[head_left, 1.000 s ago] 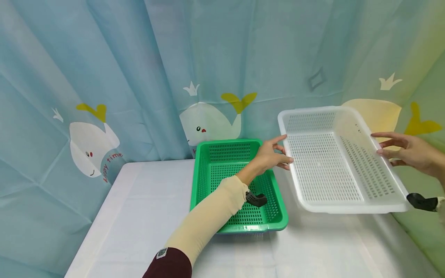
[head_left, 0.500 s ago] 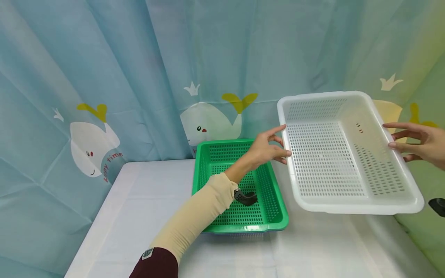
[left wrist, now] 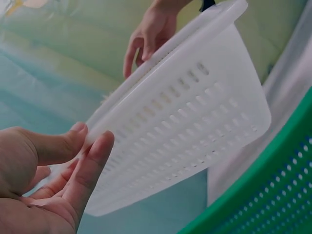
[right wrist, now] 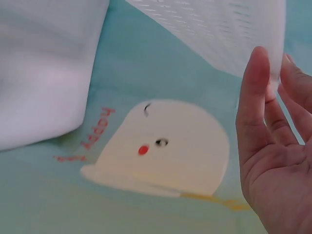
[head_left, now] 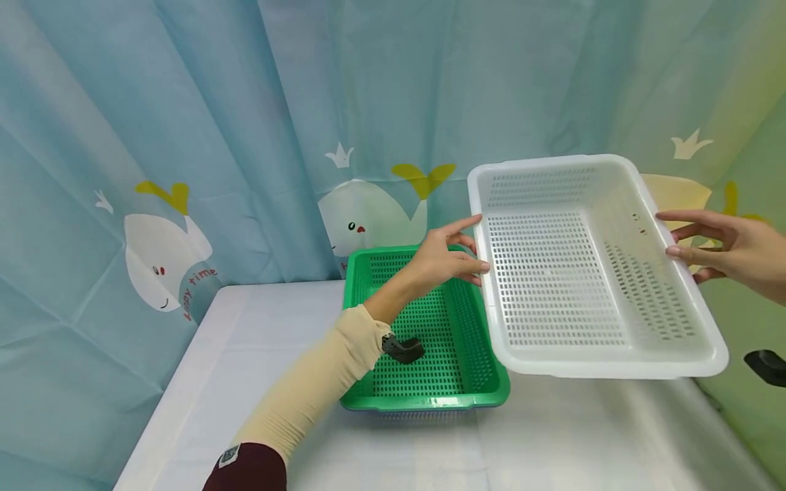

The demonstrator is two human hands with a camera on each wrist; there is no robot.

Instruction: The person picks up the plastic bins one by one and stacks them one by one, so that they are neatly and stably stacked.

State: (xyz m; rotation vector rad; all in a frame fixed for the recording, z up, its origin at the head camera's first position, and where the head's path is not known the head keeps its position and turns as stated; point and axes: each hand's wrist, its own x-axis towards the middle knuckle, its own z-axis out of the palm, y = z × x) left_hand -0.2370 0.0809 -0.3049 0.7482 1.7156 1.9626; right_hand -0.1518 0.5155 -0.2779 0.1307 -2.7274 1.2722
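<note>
A white plastic basket (head_left: pixel 552 279) with slotted walls hangs in the air above the table's right part, its inside facing the head camera. My left hand (head_left: pixel 445 258) pinches its left rim between thumb and fingers. On the opposite rim, my right hand (head_left: pixel 737 249) grips with the thumb on the near side. The left wrist view shows the basket's outer wall (left wrist: pixel 180 117) from the side. A green basket (head_left: pixel 424 402) stands on the table below my left forearm, partly covered by it and by the white basket's corner. Something pale bluish with holes shows just beneath the green basket.
A white cloth covers the table (head_left: pixel 264 354). Behind it hangs a light blue curtain (head_left: pixel 245 136) with whale prints, close to the back edge. Greenish curtain (head_left: pixel 758 341) closes off the right side.
The white basket has risen and tilted more toward the head camera. It went right at first, then back left, with both hands holding it throughout. The green basket stayed put.
</note>
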